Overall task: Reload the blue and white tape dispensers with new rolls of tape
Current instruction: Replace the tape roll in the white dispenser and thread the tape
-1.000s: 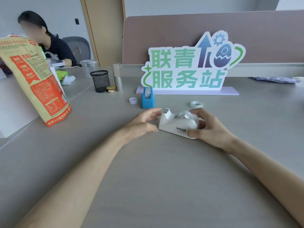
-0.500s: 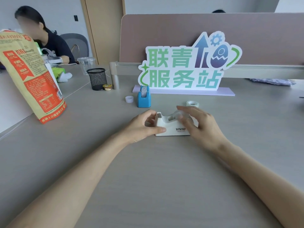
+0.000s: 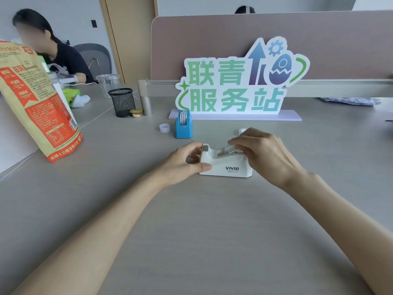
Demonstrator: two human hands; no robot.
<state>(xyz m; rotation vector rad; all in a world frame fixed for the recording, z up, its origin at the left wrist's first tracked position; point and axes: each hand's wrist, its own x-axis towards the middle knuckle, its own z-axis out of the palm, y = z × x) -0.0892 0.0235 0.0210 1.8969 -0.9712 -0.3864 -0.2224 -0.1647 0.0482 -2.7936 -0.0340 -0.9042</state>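
A white tape dispenser marked VIVID sits on the grey desk, its cutter end pointing left. My left hand grips that cutter end, thumb on the near side. My right hand rests over the rear cradle, fingers pinching a clear tape roll seated in it. Behind stands a blue tape dispenser with a roll in it. A small white core lies to its left. Another tape roll peeks out behind my right hand.
A large printed bag stands at the left. A black mesh cup, a small round tub and a clear plastic cup sit behind. A big cut-out sign stands before the divider. A person sits at far left.
The white dispenser was turned square to me. My left hand closed onto its cutter end, and my right hand shifted from its rear to over the roll.
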